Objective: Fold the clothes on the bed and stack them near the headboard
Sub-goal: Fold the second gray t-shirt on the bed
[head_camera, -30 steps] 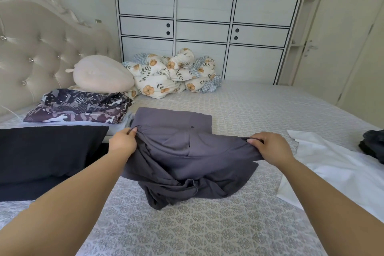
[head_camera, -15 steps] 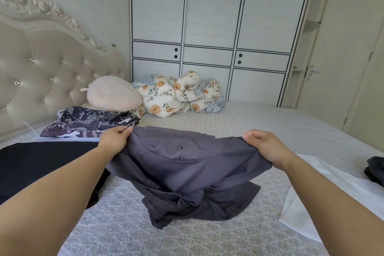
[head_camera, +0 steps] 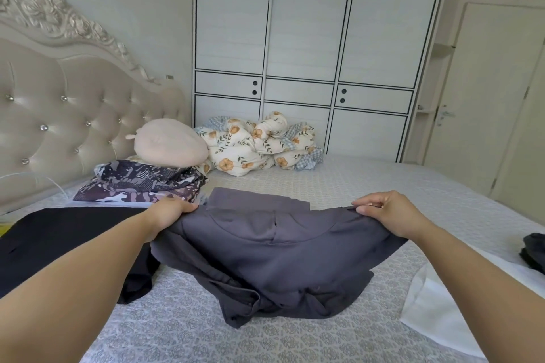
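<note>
While both arms reach forward over the bed (head_camera: 295, 339), the left hand (head_camera: 168, 215) pinches the left edge of a grey garment (head_camera: 274, 256) and the right hand (head_camera: 389, 214) grips its right edge with curled fingers. Its upper part is lifted and stretched between the two hands, and the lower part lies crumpled on the patterned bedcover in the middle of the bed. A black garment (head_camera: 59, 239) lies flat on the left, just beside the grey one (their edges seem to touch under the left forearm). Behind it, near the tufted headboard (head_camera: 59, 115), sits a folded patterned garment (head_camera: 141, 183) with a round pink cushion (head_camera: 171, 143) behind it. A floral quilt (head_camera: 253, 144) is bundled at the far side, before the white wardrobe (head_camera: 303, 38). On the right lie a white cloth (head_camera: 436, 309) and a dark garment (head_camera: 533, 250) at the edge.
</note>
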